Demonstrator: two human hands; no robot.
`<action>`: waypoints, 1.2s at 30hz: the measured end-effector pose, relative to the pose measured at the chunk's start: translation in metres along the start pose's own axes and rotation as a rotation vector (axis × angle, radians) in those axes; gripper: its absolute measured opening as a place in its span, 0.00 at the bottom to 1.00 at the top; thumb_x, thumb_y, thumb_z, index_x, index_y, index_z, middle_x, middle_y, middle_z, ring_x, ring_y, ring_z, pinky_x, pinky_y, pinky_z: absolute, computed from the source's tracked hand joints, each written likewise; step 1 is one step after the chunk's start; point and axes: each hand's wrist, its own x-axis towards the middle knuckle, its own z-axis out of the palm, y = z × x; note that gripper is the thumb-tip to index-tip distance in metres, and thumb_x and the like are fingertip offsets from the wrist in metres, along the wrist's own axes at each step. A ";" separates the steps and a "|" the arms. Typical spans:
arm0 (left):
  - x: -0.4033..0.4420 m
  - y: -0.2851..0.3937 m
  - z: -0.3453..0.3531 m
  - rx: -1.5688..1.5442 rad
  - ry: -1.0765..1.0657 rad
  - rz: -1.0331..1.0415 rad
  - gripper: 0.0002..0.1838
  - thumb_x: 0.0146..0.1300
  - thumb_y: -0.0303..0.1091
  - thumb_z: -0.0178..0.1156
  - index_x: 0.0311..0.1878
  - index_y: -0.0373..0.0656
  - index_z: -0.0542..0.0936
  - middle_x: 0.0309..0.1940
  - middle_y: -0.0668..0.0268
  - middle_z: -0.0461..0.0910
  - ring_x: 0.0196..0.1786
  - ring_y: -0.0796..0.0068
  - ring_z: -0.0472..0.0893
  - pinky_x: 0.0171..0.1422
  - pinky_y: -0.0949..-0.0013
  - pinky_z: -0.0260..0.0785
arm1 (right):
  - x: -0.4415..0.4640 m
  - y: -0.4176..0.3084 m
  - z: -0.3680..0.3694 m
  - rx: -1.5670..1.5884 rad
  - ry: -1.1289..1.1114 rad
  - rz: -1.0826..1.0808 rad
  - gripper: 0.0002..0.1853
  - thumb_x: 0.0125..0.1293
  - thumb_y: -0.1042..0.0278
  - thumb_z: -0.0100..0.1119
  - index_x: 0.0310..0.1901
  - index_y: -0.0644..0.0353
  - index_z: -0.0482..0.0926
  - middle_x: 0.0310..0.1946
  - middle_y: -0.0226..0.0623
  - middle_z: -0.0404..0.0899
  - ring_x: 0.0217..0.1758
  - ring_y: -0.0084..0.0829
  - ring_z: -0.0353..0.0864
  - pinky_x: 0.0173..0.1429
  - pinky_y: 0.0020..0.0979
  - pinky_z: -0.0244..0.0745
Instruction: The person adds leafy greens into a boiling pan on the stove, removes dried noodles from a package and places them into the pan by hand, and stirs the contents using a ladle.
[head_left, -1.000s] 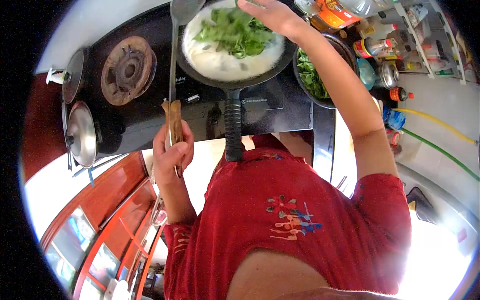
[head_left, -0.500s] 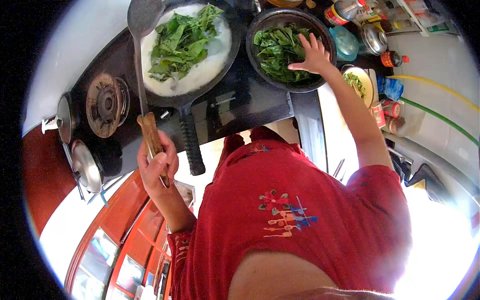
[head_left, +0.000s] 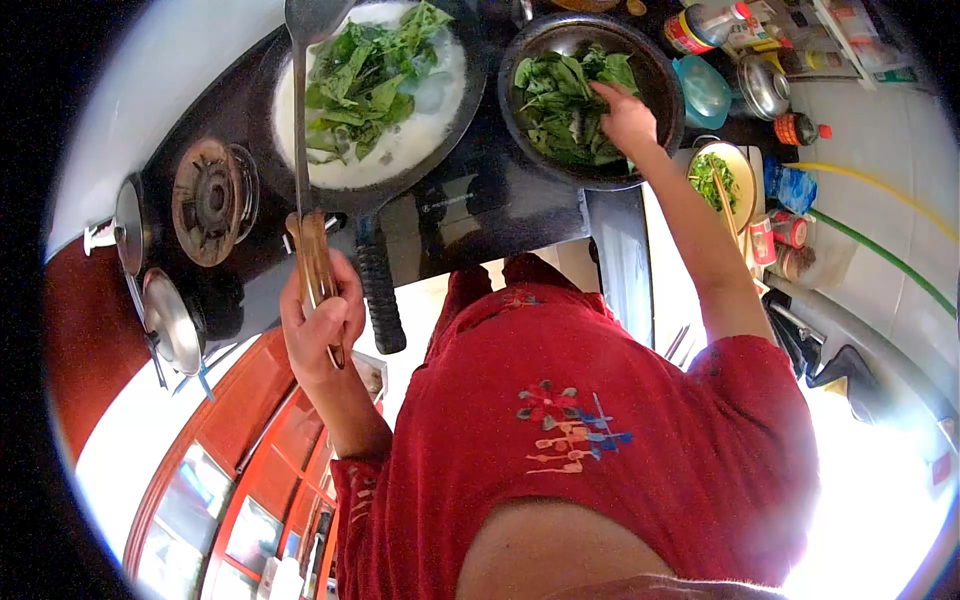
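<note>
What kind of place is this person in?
Most likely a home kitchen: a black pan of leafy greens and white liquid sits on a dark cooktop, the left hand holds a wooden-handled utensil, and bottles are nearby.

One head-worn camera — close above, facing steeply down.

Left fingers (head_left: 349,289) curled, right arm (head_left: 706,238) outstretched

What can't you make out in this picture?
In the head view:
Palm of the right hand: hidden by the hand itself.
Dark bowl: bottom mostly covered by leaves.
Long-handled utensil: head cut off by top edge.
Pan: far rim cut off by top edge.
Bottle: label print too small to read.
</note>
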 end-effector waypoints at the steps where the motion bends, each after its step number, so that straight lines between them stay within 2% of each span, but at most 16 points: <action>1: 0.000 0.001 -0.001 0.002 0.012 0.010 0.22 0.47 0.41 0.64 0.36 0.33 0.68 0.14 0.69 0.65 0.09 0.87 0.59 0.10 0.82 0.48 | 0.002 0.006 -0.002 0.050 0.021 0.023 0.27 0.50 0.72 0.54 0.55 0.36 0.72 0.55 0.34 0.72 0.51 0.40 0.75 0.53 0.37 0.73; 2: -0.001 0.001 -0.003 0.005 0.022 0.022 0.22 0.47 0.41 0.64 0.36 0.33 0.68 0.14 0.69 0.65 0.09 0.87 0.59 0.11 0.82 0.48 | 0.006 0.012 -0.007 0.069 0.042 0.046 0.28 0.50 0.73 0.52 0.54 0.31 0.72 0.55 0.31 0.72 0.48 0.38 0.78 0.51 0.35 0.74; 3: -0.001 0.000 -0.005 0.003 0.020 0.019 0.22 0.47 0.41 0.63 0.36 0.33 0.68 0.14 0.69 0.65 0.09 0.87 0.59 0.11 0.82 0.48 | 0.006 0.009 -0.022 0.191 0.002 0.131 0.26 0.50 0.73 0.51 0.52 0.35 0.75 0.52 0.34 0.75 0.47 0.40 0.78 0.51 0.36 0.74; 5: -0.001 0.000 -0.010 0.000 0.010 0.012 0.23 0.47 0.41 0.63 0.36 0.33 0.68 0.14 0.69 0.65 0.10 0.87 0.59 0.11 0.83 0.48 | 0.007 0.014 -0.030 0.210 0.132 0.042 0.23 0.49 0.73 0.50 0.48 0.40 0.78 0.45 0.39 0.78 0.44 0.40 0.79 0.49 0.36 0.74; 6: -0.001 0.000 -0.010 -0.006 0.021 0.005 0.23 0.46 0.41 0.63 0.37 0.32 0.68 0.14 0.69 0.65 0.10 0.87 0.59 0.11 0.83 0.48 | 0.005 0.004 -0.046 0.233 0.067 0.133 0.22 0.48 0.72 0.50 0.46 0.43 0.80 0.40 0.42 0.80 0.40 0.40 0.80 0.47 0.35 0.74; 10: -0.002 0.003 -0.013 -0.029 0.034 -0.008 0.23 0.45 0.41 0.63 0.37 0.32 0.69 0.15 0.68 0.66 0.09 0.87 0.59 0.11 0.83 0.47 | 0.009 0.016 -0.047 0.421 0.118 0.229 0.22 0.48 0.72 0.51 0.48 0.46 0.79 0.35 0.46 0.80 0.36 0.40 0.80 0.44 0.34 0.73; 13: -0.005 0.005 -0.017 -0.059 0.009 0.000 0.22 0.45 0.39 0.62 0.37 0.32 0.69 0.16 0.68 0.66 0.09 0.87 0.59 0.10 0.83 0.47 | 0.006 0.022 -0.043 0.619 0.162 0.279 0.22 0.48 0.72 0.52 0.48 0.47 0.79 0.34 0.46 0.80 0.35 0.40 0.80 0.43 0.33 0.73; 14: -0.006 0.004 -0.019 -0.064 0.009 0.001 0.22 0.45 0.39 0.62 0.37 0.32 0.68 0.16 0.68 0.66 0.09 0.87 0.59 0.10 0.83 0.47 | 0.011 0.036 -0.032 0.790 0.148 0.338 0.22 0.47 0.73 0.53 0.48 0.49 0.79 0.35 0.46 0.81 0.35 0.39 0.80 0.43 0.32 0.73; 17: -0.011 0.004 -0.024 -0.069 -0.020 -0.009 0.22 0.45 0.39 0.62 0.37 0.32 0.68 0.16 0.67 0.66 0.09 0.87 0.59 0.10 0.83 0.47 | -0.003 0.017 -0.049 0.381 0.112 0.274 0.23 0.47 0.74 0.53 0.48 0.48 0.80 0.35 0.45 0.81 0.34 0.37 0.80 0.43 0.32 0.73; 18: -0.009 0.003 -0.026 -0.071 -0.034 -0.004 0.22 0.46 0.38 0.62 0.37 0.32 0.68 0.16 0.67 0.66 0.09 0.87 0.59 0.11 0.83 0.48 | -0.003 0.019 -0.049 0.397 0.079 0.331 0.23 0.48 0.76 0.53 0.48 0.48 0.80 0.35 0.45 0.81 0.35 0.36 0.80 0.42 0.32 0.73; 24: -0.014 0.003 -0.034 -0.113 -0.052 0.009 0.21 0.47 0.37 0.61 0.39 0.32 0.68 0.16 0.67 0.66 0.09 0.87 0.59 0.11 0.83 0.48 | -0.009 0.018 -0.051 0.535 0.229 0.334 0.23 0.47 0.76 0.53 0.48 0.48 0.80 0.35 0.43 0.81 0.34 0.33 0.80 0.42 0.30 0.73; 27: -0.016 0.009 -0.031 -0.053 -0.017 0.012 0.23 0.49 0.43 0.62 0.37 0.33 0.67 0.14 0.71 0.63 0.09 0.87 0.59 0.10 0.84 0.49 | -0.010 0.030 -0.040 0.554 0.240 0.387 0.22 0.47 0.76 0.54 0.47 0.49 0.80 0.34 0.40 0.81 0.31 0.30 0.79 0.40 0.28 0.72; 30: -0.019 0.009 -0.041 -0.082 -0.051 0.025 0.18 0.47 0.37 0.59 0.37 0.33 0.68 0.15 0.69 0.65 0.09 0.88 0.59 0.11 0.83 0.48 | -0.011 0.042 -0.042 0.646 0.254 0.398 0.21 0.48 0.77 0.55 0.47 0.51 0.80 0.34 0.39 0.81 0.30 0.27 0.78 0.38 0.27 0.72; 32: -0.020 0.009 -0.045 -0.087 -0.052 0.023 0.18 0.48 0.36 0.58 0.37 0.34 0.68 0.15 0.69 0.65 0.10 0.88 0.59 0.12 0.83 0.48 | -0.011 0.050 -0.045 0.707 0.297 0.444 0.22 0.49 0.77 0.54 0.48 0.54 0.79 0.35 0.36 0.81 0.29 0.23 0.76 0.37 0.26 0.72; 35: -0.021 0.010 -0.051 -0.113 -0.068 0.015 0.17 0.48 0.35 0.58 0.36 0.34 0.68 0.15 0.70 0.65 0.10 0.88 0.59 0.12 0.83 0.47 | -0.014 0.048 -0.047 0.886 0.272 0.479 0.22 0.50 0.79 0.54 0.50 0.55 0.79 0.34 0.34 0.81 0.30 0.23 0.76 0.37 0.25 0.71; 36: -0.021 0.010 -0.053 -0.124 -0.074 0.015 0.17 0.48 0.35 0.58 0.36 0.34 0.68 0.15 0.70 0.65 0.10 0.89 0.59 0.12 0.83 0.47 | -0.015 0.044 -0.053 0.839 0.272 0.481 0.22 0.52 0.80 0.52 0.51 0.57 0.77 0.36 0.35 0.80 0.31 0.24 0.77 0.38 0.26 0.73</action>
